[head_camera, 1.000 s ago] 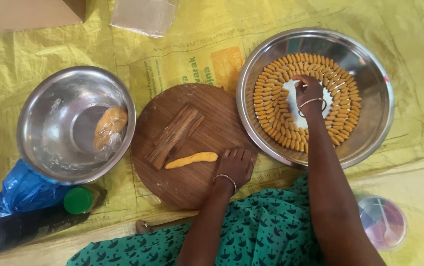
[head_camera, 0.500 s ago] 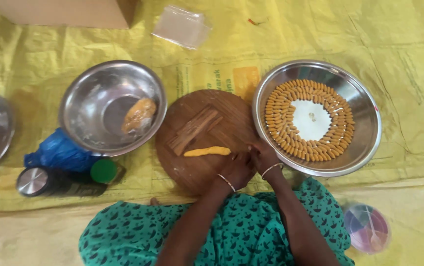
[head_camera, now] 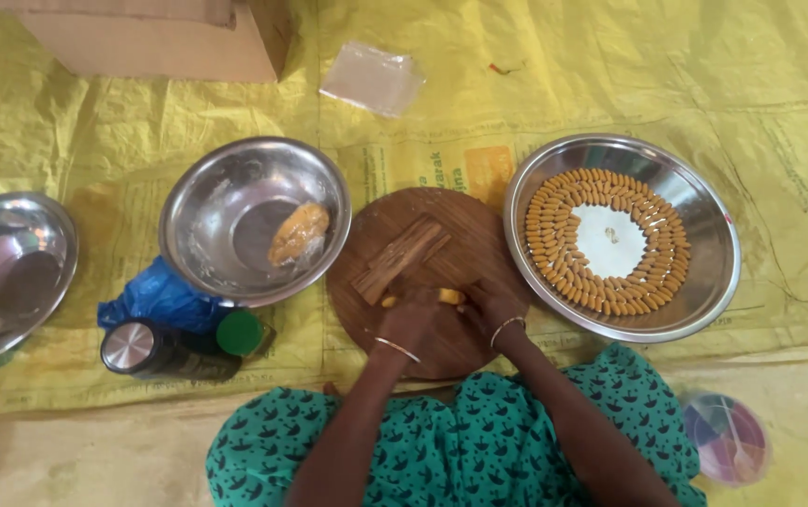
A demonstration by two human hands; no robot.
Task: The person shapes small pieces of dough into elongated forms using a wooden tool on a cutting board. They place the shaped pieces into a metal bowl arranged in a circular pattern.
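Leftmost, a steel bowl [head_camera: 10, 268] sits partly out of view, then a blue bag [head_camera: 155, 299] and a dark bottle [head_camera: 165, 349]. Next, a larger bowl [head_camera: 254, 221] holds a lump of dough [head_camera: 298, 235]. On the round wooden board [head_camera: 423, 272], beside a ridged wooden block [head_camera: 399, 260], the left hand [head_camera: 413, 319] and right hand [head_camera: 487, 302] press together, fingers curled around a strip of orange dough [head_camera: 448, 297]. Rightward, a steel plate [head_camera: 704, 272] carries rings of small dough pieces [head_camera: 554, 253].
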